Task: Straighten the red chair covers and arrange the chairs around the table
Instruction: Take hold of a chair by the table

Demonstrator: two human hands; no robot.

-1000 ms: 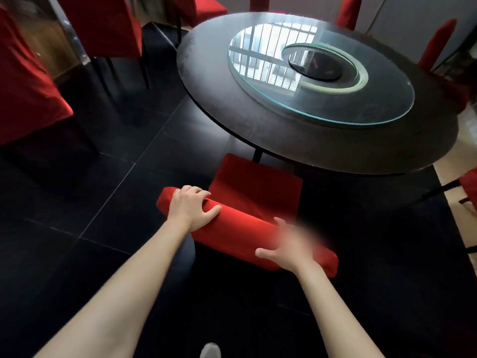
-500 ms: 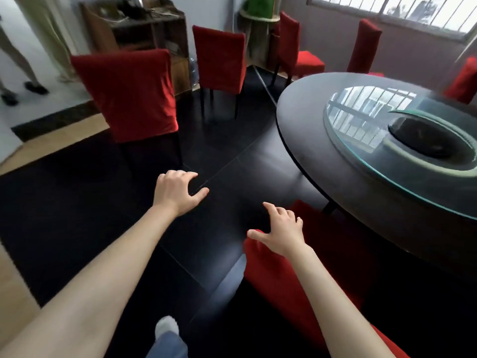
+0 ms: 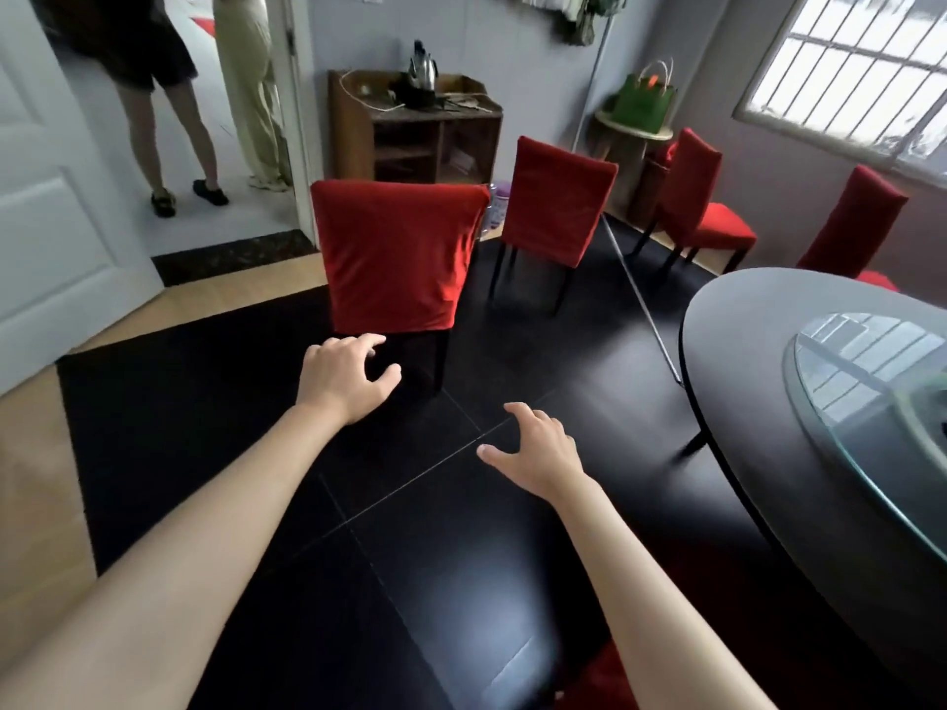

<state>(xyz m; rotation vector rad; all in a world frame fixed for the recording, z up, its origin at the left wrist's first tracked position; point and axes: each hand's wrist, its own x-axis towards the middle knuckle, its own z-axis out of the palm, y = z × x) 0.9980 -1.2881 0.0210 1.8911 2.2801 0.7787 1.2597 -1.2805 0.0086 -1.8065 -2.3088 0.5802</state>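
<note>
Nearest chair, back toward the viewer, stands on the dark floor left of the round table; its red cover hangs wrinkled and skewed; left hand and right hand reach forward, fingers loosely spread, holding nothing.

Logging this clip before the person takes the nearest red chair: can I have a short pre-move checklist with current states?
1. Left hand free: ok, fingers loosely curled, holding nothing.
2. Right hand free: ok, spread over the dark floor.
3. Nearest chair upright: ok.
4. Its cover straight: not ok, bunched at the top right corner.
5. Chair at the table: not ok, it stands apart, back toward the camera.
6. Path clear of people: ok, the bystanders stand in the doorway.
</note>
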